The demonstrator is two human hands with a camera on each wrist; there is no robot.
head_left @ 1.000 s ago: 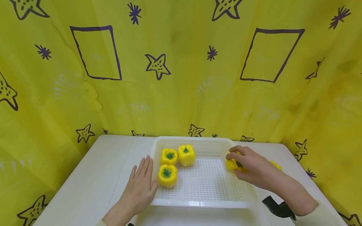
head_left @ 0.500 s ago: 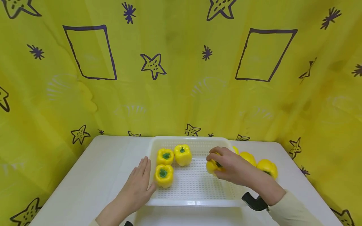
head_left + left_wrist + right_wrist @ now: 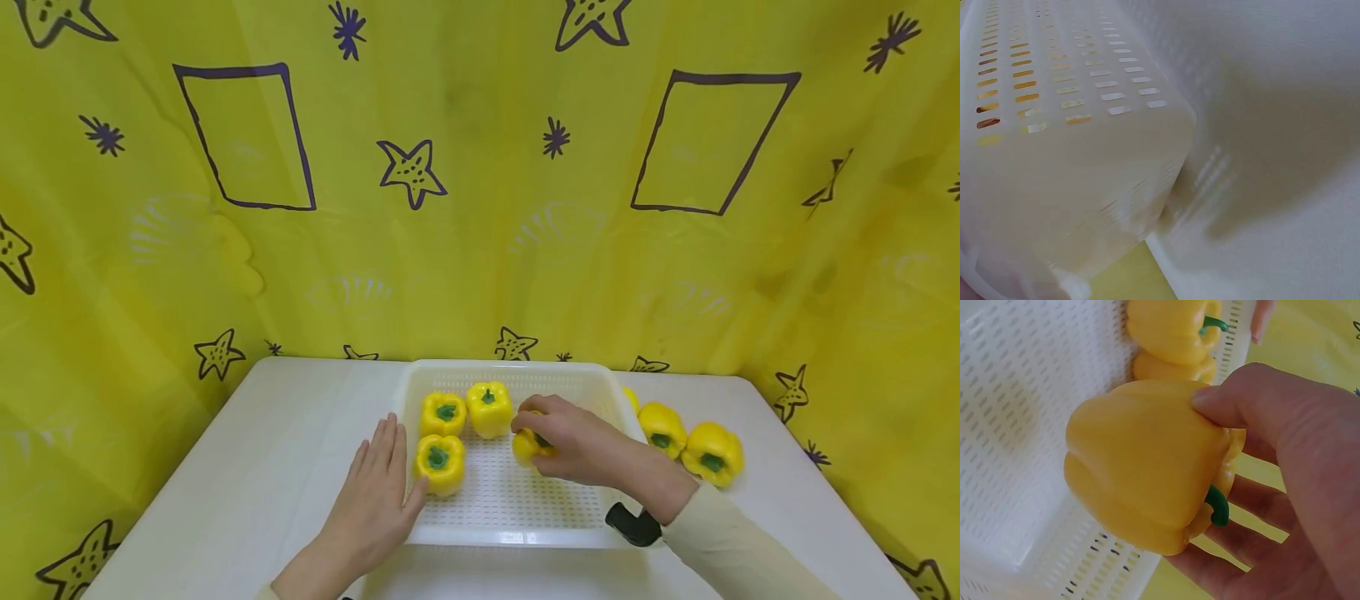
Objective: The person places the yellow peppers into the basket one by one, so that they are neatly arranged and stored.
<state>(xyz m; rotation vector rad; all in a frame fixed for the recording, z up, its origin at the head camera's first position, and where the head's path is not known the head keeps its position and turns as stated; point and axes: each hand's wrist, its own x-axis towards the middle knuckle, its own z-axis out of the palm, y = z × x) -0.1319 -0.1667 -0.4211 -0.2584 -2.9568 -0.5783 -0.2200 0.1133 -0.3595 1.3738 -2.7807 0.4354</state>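
Observation:
My right hand (image 3: 573,442) grips a yellow bell pepper (image 3: 1141,465) with a green stem, thumb on one side and fingers on the other. That pepper is over the middle of the white perforated basket (image 3: 528,538). Three more yellow peppers are in the basket's left part: one at the back left (image 3: 442,415), one beside it (image 3: 490,410) and one nearer the front (image 3: 440,465). My left hand (image 3: 375,500) rests with straight fingers along the basket's left rim. In the left wrist view, the basket's slotted outer wall (image 3: 1072,169) fills much of the picture.
To the right of the basket, yellow peppers (image 3: 712,454) stand on the white table (image 3: 225,483), one partly hidden behind the basket's rim. A yellow patterned curtain (image 3: 480,250) hangs behind and at both sides. A black band (image 3: 632,525) is at the right wrist.
My right hand has carried the pepper leftward from the basket's right edge to its middle. The peppers on the right have come into fuller view. My left hand has stayed by the left rim.

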